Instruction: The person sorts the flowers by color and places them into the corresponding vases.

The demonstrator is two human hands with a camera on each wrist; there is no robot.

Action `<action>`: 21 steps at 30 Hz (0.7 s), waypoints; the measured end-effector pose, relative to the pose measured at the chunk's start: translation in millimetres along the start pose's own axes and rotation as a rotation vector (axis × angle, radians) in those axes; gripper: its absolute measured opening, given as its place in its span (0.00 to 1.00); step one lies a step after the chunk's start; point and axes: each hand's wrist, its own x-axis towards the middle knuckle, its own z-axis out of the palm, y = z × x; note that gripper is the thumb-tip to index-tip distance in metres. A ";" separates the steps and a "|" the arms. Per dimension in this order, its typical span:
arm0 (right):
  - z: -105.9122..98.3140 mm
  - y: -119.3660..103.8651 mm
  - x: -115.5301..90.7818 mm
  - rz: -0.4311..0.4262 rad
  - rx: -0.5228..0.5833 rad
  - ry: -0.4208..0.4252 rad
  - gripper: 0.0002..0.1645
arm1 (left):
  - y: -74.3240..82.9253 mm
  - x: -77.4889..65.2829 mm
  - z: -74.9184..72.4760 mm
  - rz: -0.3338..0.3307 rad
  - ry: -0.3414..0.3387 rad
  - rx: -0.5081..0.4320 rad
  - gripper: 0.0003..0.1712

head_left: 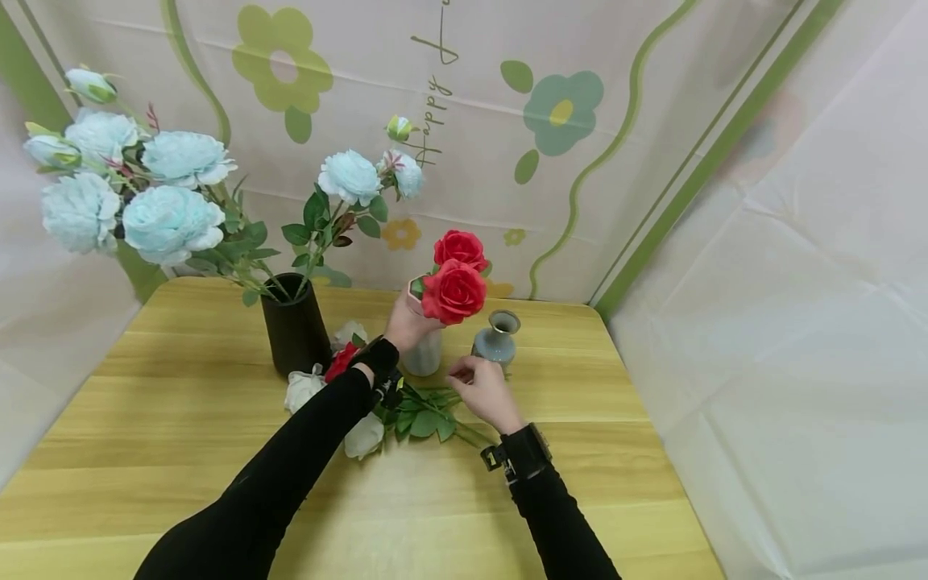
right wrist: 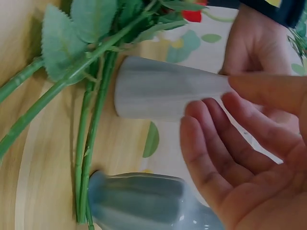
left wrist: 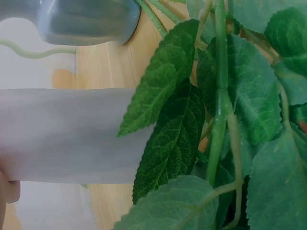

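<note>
My left hand (head_left: 408,324) grips the upper part of a white vase (head_left: 424,356), its fingertips showing at the vase's side in the left wrist view. Two red roses (head_left: 454,292) stand at the mouth of this vase. To its right my right hand (head_left: 487,393) hovers with loosely bent fingers and nothing visible between them. In the right wrist view, the thumb and index finger overlap the narrow end of the white vase (right wrist: 163,91). A small blue-grey vase (head_left: 496,346) stands just beyond the right hand. Leafy green stems (head_left: 428,415) lie on the table in front of both vases.
At the left a black vase (head_left: 296,332) holds tall light blue flowers (head_left: 172,221). White roses (head_left: 365,436) and a red rose (head_left: 339,362) lie around my left forearm. A printed cloth (head_left: 464,193) hangs behind the wooden table (head_left: 609,451).
</note>
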 end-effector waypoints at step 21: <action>27.1 -1.1 8.7 -0.155 -0.456 -0.254 0.04 | -1.4 1.3 -0.1 -0.003 -0.005 -0.049 0.49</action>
